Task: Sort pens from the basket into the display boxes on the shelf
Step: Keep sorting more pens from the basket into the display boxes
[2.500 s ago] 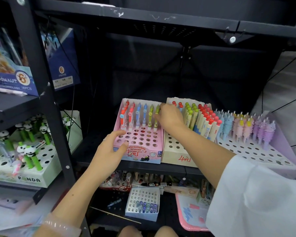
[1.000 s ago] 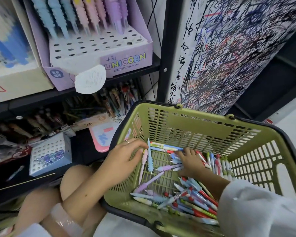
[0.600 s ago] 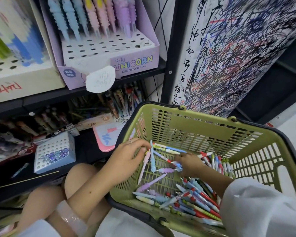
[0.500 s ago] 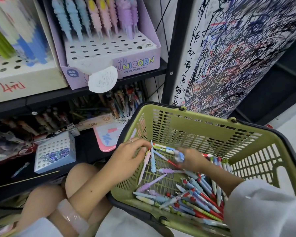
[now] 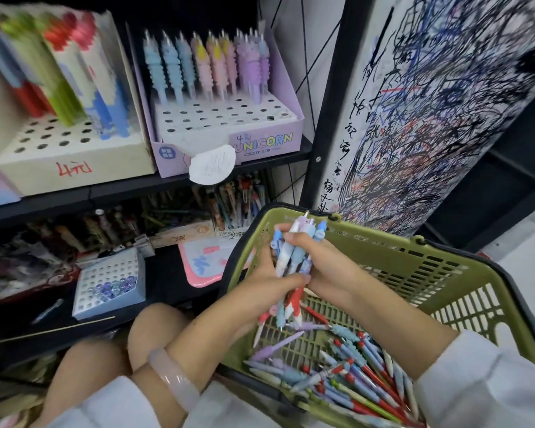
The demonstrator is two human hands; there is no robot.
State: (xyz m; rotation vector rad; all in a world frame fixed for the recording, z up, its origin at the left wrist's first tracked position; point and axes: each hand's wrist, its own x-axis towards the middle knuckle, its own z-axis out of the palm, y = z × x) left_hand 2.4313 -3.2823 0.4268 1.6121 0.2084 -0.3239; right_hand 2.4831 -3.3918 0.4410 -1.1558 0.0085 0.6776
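Note:
A green basket (image 5: 445, 273) stands at the lower right with several loose pens (image 5: 346, 375) on its bottom. Above its near-left corner, both hands hold one upright bunch of pens (image 5: 294, 251) in blue, purple, white and red. My left hand (image 5: 269, 279) grips the bunch from the left and below. My right hand (image 5: 318, 261) wraps it from the right. On the shelf, the purple UNICORN display box (image 5: 260, 143) holds pastel pens in its back rows, and a cream display box (image 5: 74, 162) to its left holds red, green and blue pens.
A black shelf post (image 5: 328, 118) and a scribbled white board (image 5: 445, 103) rise behind the basket. On the lower shelf lie a small white box with beads (image 5: 108, 282), a pink-edged tray (image 5: 204, 264) and jumbled pens. My knees sit below the basket's left side.
My hands were picking single pens from the basket floor. Now they have come together and lifted a gathered bunch upright above the basket. The view has swung up toward the shelf.

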